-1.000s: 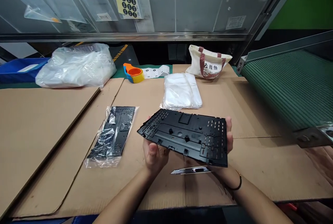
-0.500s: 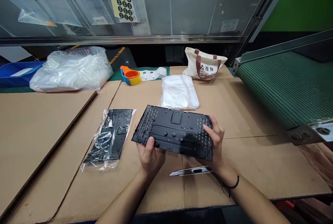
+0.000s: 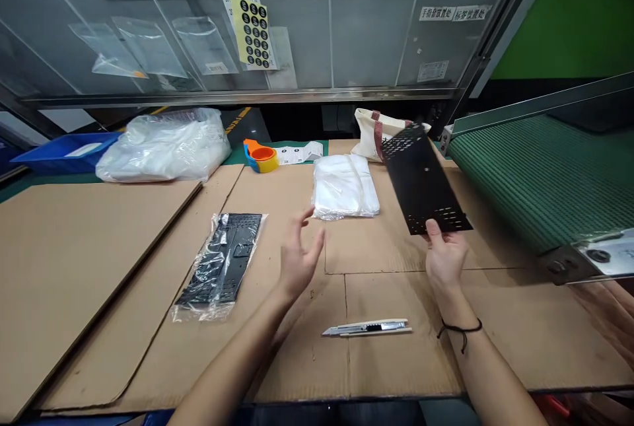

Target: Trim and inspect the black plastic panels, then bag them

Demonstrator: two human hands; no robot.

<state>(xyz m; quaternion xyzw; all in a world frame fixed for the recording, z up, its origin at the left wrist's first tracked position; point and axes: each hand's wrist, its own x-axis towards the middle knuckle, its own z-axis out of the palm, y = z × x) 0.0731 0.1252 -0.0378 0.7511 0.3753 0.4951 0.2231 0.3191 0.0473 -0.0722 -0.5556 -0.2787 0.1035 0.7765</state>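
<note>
The right hand [image 3: 446, 258] holds a slotted black panel [image 3: 420, 185], partly hiding the upper-right tote bag [image 3: 367, 133]. The left grip [image 3: 296, 262] spreads wide.

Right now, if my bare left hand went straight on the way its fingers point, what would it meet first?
Probably the flat stack of white plastic bags, just beyond your left hand in the picture; the hand's height above the brown cardboard is unclear, so it might pass over.
</note>
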